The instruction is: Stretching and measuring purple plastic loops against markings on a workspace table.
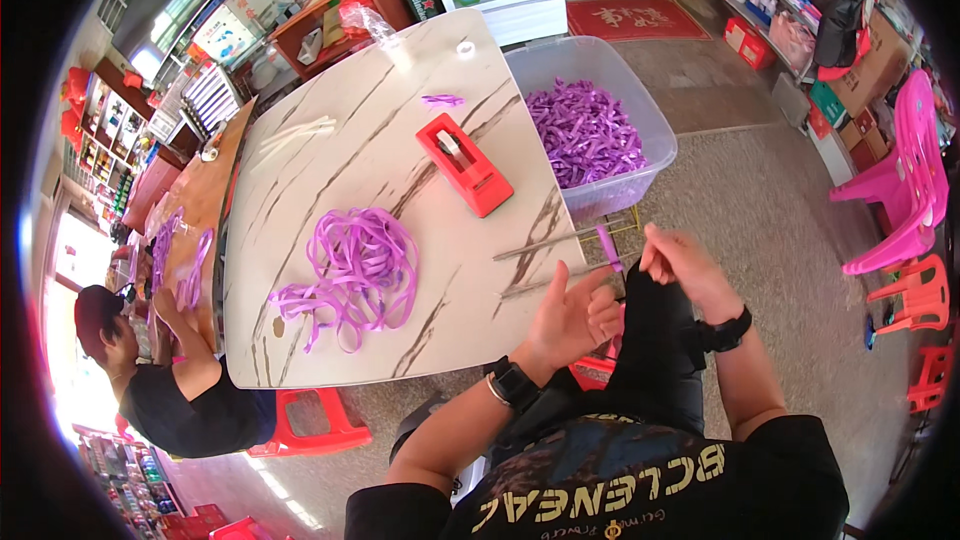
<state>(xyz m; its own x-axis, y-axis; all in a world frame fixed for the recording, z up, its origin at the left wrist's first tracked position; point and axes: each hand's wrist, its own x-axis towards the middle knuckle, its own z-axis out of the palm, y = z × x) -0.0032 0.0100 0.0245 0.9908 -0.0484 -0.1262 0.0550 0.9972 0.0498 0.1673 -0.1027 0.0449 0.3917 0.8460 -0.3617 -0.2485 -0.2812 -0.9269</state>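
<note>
A short purple ribbon strip (608, 247) hangs by two thin metal rods (545, 243) that stick out past the table's right edge. My left hand (572, 325) is just below the rods, thumb and forefinger apart and the other fingers curled, with nothing visible in it. To the right of the strip is my right hand (688, 265), its fingers bent together in a pinch. Whatever may be between those fingertips is hidden. A loose heap of long purple ribbon (362, 265) lies on the marble-patterned table (440, 320). The red tape dispenser (482, 185) stands beyond my left hand.
Right of the table, a clear plastic bin (655, 155) holds many purple ribbon pieces. A few purple strips (442, 100) and white sticks (300, 135) lie farther back. Another person (185, 380) sits at the left, handling purple ribbon at a wooden table. Pink chairs (905, 180) stand at the right.
</note>
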